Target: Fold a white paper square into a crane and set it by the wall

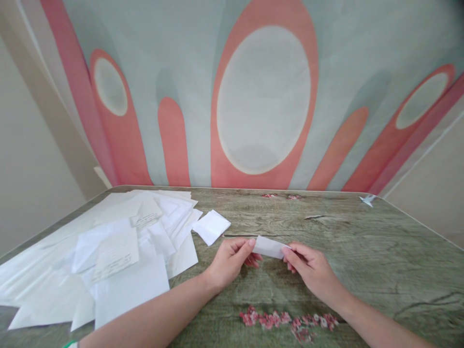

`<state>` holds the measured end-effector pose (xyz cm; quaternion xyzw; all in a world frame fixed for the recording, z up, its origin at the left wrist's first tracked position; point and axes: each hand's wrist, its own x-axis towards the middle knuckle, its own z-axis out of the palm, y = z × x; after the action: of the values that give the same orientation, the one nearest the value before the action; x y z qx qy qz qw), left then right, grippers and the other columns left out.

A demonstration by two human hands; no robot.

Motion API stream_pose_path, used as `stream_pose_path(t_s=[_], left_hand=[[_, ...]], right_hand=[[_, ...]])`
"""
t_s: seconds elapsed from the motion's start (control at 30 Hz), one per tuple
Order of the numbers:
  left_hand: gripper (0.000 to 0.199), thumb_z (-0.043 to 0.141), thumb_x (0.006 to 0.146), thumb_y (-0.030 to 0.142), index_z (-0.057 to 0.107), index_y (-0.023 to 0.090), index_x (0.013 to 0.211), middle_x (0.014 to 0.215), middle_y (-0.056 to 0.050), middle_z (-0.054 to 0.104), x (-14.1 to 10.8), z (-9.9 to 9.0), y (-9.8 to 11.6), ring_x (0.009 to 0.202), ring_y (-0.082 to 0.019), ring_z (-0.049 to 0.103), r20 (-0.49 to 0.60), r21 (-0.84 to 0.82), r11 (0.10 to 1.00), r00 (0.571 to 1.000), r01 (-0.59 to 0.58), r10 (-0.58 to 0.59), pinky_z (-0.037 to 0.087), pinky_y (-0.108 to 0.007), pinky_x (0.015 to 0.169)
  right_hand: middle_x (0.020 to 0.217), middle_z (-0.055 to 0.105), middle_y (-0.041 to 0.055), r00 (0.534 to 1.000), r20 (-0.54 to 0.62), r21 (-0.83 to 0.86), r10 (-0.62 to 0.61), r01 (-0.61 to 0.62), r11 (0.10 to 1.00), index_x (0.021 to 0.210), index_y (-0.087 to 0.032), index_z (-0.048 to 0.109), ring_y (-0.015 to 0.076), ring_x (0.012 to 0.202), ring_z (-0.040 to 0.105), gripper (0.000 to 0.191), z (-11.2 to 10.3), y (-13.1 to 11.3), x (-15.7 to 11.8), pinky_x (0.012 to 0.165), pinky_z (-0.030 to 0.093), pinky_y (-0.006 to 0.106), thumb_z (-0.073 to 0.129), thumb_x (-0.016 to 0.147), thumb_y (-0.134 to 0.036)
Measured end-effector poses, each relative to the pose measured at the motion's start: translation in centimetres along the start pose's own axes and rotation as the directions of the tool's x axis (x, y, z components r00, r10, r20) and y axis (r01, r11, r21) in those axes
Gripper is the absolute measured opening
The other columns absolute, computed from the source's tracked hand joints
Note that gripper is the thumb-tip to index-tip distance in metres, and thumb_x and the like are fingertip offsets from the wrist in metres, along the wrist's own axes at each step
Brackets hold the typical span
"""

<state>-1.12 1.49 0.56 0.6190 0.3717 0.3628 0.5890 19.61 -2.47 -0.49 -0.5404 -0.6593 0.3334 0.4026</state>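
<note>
A narrow strip of white paper, apparently folded, is stretched between my two hands above the wooden-patterned table. My left hand pinches its left end between thumb and fingers. At the right end, my right hand grips it the same way, thumb on top. Just beyond my left hand lies a small stack of square white paper. Farther left, a large spread of loose white sheets overlaps in a messy pile, and some pieces bear handwriting.
The table has a wood-grain surface with printed pink flowers near its front. A small white folded paper piece sits at the far right corner. Behind the table stands a backdrop with coral arches and ovals.
</note>
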Motion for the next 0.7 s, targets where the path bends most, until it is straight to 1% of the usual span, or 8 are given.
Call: stream_pose_path(t_s=[0.07,0.13,0.2,0.23,0.33,0.43,0.53,0.7], left_hand=[[0.044,0.047,0.083,0.051,0.061,0.013,0.065,0.056,0.0,0.054,-0.1,-0.1,0.1,0.048,-0.009,0.047,-0.026,0.065,0.997,0.999,-0.035,0.036,0.037,-0.02,0.048],[0.04,0.05,0.082,0.048,0.06,0.013,0.066,0.06,0.001,0.05,-0.2,-0.2,0.3,0.051,-0.008,0.044,-0.061,0.134,0.986,0.992,-0.101,0.109,0.036,-0.019,0.047],[0.037,0.05,0.083,0.046,0.061,0.013,0.071,0.07,-0.001,0.052,-0.2,-0.3,0.3,0.057,-0.009,0.046,-0.099,0.156,0.977,0.982,-0.146,0.163,0.038,-0.018,0.049],[0.037,0.048,0.084,0.046,0.062,0.014,0.074,0.074,-0.002,0.054,-0.1,-0.3,0.3,0.06,-0.01,0.048,-0.116,0.145,0.978,0.979,-0.15,0.167,0.04,-0.018,0.05],[0.037,0.044,0.086,0.046,0.063,0.014,0.087,0.08,-0.005,0.059,0.0,-0.2,0.0,0.069,-0.014,0.054,-0.157,0.077,0.99,0.979,-0.119,0.129,0.045,-0.021,0.055],[0.03,0.056,0.081,0.039,0.063,0.014,0.096,0.084,-0.006,0.063,0.2,-0.2,-0.6,0.076,-0.016,0.057,-0.208,0.103,0.987,0.967,-0.124,0.144,0.048,-0.023,0.062],[0.023,0.063,0.077,0.032,0.064,0.016,0.094,0.087,-0.005,0.065,0.3,-0.3,-1.0,0.078,-0.017,0.059,-0.237,0.192,0.966,0.947,-0.174,0.218,0.048,-0.025,0.067],[0.017,0.06,0.079,0.03,0.069,0.019,0.089,0.089,-0.006,0.065,0.3,-0.5,-0.9,0.082,-0.018,0.06,-0.233,0.274,0.933,0.924,-0.235,0.302,0.049,-0.024,0.064]], right_hand=[[0.058,0.049,-0.0017,1.0,-0.001,-0.023,-0.022,0.022,0.999,0.063,-0.019,0.054,0.0128,0.055,0.05,0.038,0.0,-0.1,0.0,0.054,0.038,0.023,0.043,0.087,-0.045],[0.059,0.048,-0.0014,0.999,-0.005,-0.051,-0.045,0.044,0.998,0.06,-0.019,0.054,0.0129,0.056,0.049,0.038,-0.1,-0.1,0.0,0.054,0.038,0.023,0.043,0.087,-0.043],[0.059,0.048,-0.0011,0.998,0.001,-0.074,-0.059,0.059,0.996,0.059,-0.019,0.055,0.013,0.056,0.049,0.039,-0.1,-0.2,0.1,0.054,0.037,0.024,0.044,0.087,-0.043],[0.059,0.048,-0.0011,0.998,0.002,-0.083,-0.064,0.064,0.995,0.058,-0.019,0.055,0.013,0.056,0.049,0.038,-0.1,-0.1,0.1,0.053,0.037,0.024,0.044,0.087,-0.043],[0.059,0.047,-0.001,0.997,-0.004,-0.105,-0.075,0.074,0.992,0.056,-0.019,0.054,0.0128,0.055,0.047,0.039,-0.1,0.0,0.1,0.052,0.035,0.024,0.045,0.086,-0.043],[0.059,0.046,-0.0013,0.997,-0.006,-0.121,-0.073,0.072,0.99,0.056,-0.019,0.053,0.0127,0.055,0.047,0.04,0.0,0.0,0.1,0.051,0.034,0.024,0.045,0.086,-0.043],[0.059,0.045,-0.0015,0.998,0.0,-0.121,-0.069,0.068,0.99,0.056,-0.019,0.053,0.0124,0.055,0.046,0.04,0.0,0.1,0.0,0.051,0.033,0.024,0.045,0.086,-0.043],[0.059,0.044,-0.0014,0.997,-0.019,-0.118,-0.076,0.073,0.99,0.055,-0.019,0.052,0.0124,0.054,0.045,0.04,0.0,0.3,0.1,0.05,0.033,0.024,0.045,0.086,-0.043]])
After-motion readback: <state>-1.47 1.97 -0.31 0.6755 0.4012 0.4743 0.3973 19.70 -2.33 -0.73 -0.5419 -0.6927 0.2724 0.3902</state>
